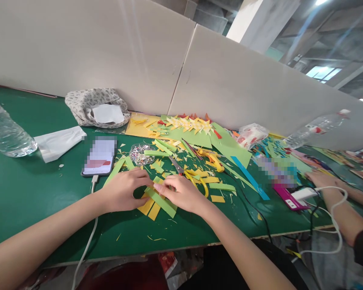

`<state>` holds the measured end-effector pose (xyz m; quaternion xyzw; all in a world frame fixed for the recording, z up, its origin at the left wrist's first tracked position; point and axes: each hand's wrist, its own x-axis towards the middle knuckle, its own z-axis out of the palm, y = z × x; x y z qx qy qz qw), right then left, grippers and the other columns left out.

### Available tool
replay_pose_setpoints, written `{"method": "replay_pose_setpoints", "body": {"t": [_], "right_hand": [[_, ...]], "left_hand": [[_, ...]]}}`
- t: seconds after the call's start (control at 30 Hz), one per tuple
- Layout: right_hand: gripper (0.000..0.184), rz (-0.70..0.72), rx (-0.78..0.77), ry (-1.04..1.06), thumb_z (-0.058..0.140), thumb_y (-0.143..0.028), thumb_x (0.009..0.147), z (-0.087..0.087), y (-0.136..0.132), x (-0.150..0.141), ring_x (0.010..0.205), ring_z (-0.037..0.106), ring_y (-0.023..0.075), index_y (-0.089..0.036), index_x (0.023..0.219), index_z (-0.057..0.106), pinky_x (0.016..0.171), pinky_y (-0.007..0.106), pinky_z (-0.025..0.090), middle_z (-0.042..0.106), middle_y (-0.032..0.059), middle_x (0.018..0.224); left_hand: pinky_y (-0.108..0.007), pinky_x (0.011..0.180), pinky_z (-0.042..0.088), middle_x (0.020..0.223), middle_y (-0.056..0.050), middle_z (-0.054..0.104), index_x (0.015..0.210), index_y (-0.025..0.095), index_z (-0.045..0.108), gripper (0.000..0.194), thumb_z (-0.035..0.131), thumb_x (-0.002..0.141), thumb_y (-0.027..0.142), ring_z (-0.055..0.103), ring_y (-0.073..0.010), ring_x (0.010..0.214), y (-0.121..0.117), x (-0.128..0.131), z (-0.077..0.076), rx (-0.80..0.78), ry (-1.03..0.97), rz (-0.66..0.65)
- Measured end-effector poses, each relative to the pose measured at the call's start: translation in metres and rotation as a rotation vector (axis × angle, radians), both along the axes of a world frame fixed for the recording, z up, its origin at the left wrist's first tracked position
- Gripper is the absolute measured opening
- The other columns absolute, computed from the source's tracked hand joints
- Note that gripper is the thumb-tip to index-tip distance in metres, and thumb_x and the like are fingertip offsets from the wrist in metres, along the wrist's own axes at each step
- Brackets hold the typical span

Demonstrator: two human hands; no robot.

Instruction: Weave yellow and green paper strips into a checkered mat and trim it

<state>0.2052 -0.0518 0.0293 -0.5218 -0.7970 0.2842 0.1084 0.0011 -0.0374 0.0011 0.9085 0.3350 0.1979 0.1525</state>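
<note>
Low over the green table, my left hand curves round the left side of a small lattice of paper strips, its fingertips and thumb on the paper. The lattice crosses yellow strips with a wide light-green strip. From the other side my right hand pinches the upper part of the strips, thumb and fingers close to my left fingertips. My fingers partly hide the crossing. Just beyond my right hand lie yellow-handled scissors, blades pointing away. Loose green and yellow paper pieces surround them.
A phone on a white cable stands left of a tray of small beads. Behind are a yellow glue gun, a woven paper fish and a cloth bag. A water bottle is left; a co-worker's arm is right.
</note>
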Motion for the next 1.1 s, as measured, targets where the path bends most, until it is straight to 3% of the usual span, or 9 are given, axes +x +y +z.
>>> {"method": "replay_pose_setpoints", "body": {"t": [0.17,0.4,0.67,0.83,0.93,1.03,1.1], "right_hand": [[0.058,-0.025,-0.177,0.165,0.029,-0.062,0.085,0.002,0.0008,0.0011,0.072,0.057,0.0141,-0.018,0.07,0.064,0.066,0.026,0.038,0.06,0.0037,0.08],[0.047,-0.025,-0.307,0.438,0.032,-0.055,0.088,0.0024,0.0039,0.001,0.086,0.058,0.0158,-0.021,0.085,0.064,0.079,0.029,0.042,0.064,0.0032,0.089],[0.021,-0.104,-0.109,0.444,0.053,-0.038,0.082,0.0009,0.0023,0.0005,0.086,0.059,0.0166,-0.022,0.096,0.057,0.073,0.03,0.048,0.063,0.0044,0.095],[0.025,-0.049,-0.217,0.652,0.048,-0.034,0.086,0.004,-0.0001,-0.0028,0.091,0.061,0.0159,-0.023,0.108,0.048,0.082,0.033,0.048,0.063,0.0064,0.105],[0.03,-0.006,-0.287,0.774,0.041,-0.037,0.089,0.0056,-0.0026,-0.0061,0.095,0.061,0.0165,-0.023,0.116,0.042,0.083,0.034,0.05,0.055,0.0092,0.12],[0.032,0.0,-0.257,0.82,0.039,-0.037,0.09,0.0066,-0.0046,-0.0078,0.104,0.058,0.0165,-0.025,0.12,0.037,0.087,0.034,0.048,0.045,0.0083,0.132],[0.03,-0.046,-0.181,0.762,0.043,-0.036,0.088,0.0067,-0.0042,-0.0067,0.104,0.057,0.0163,-0.026,0.116,0.042,0.086,0.032,0.049,0.047,0.0072,0.13]], "left_hand": [[-0.029,0.065,0.045,0.088,-0.003,0.063,0.095,0.023,0.062,0.023,0.054,0.074,0.028,0.057,-0.0195,0.082,0.0007,0.0005,0.0007,0.013,0.015,0.014],[-0.029,0.063,0.044,0.083,-0.003,0.066,0.091,0.021,0.062,0.021,0.051,0.075,0.026,0.059,-0.0185,0.077,0.0001,-0.0001,0.003,-0.019,0.005,0.027],[-0.028,0.061,0.042,0.078,-0.002,0.066,0.088,0.022,0.061,0.018,0.049,0.076,0.029,0.06,-0.0174,0.071,-0.0009,-0.0003,0.0091,-0.093,0.011,0.159],[-0.028,0.06,0.041,0.078,-0.002,0.064,0.087,0.021,0.059,0.018,0.051,0.075,0.032,0.059,-0.018,0.072,-0.0013,-0.0003,0.0066,-0.06,0.007,0.174],[-0.027,0.055,0.039,0.073,-0.003,0.061,0.083,0.019,0.058,0.018,0.05,0.075,0.034,0.057,-0.0174,0.067,-0.0014,-0.0001,0.0037,-0.001,0.024,0.194],[-0.026,0.051,0.036,0.069,-0.002,0.058,0.082,0.018,0.057,0.02,0.049,0.076,0.035,0.055,-0.0165,0.062,-0.0017,-0.0001,0.0036,0.005,0.045,0.215],[-0.026,0.052,0.036,0.071,-0.001,0.06,0.09,0.019,0.056,0.022,0.049,0.076,0.034,0.056,-0.0163,0.063,-0.0017,-0.0001,0.0045,-0.025,0.026,0.206]]}}
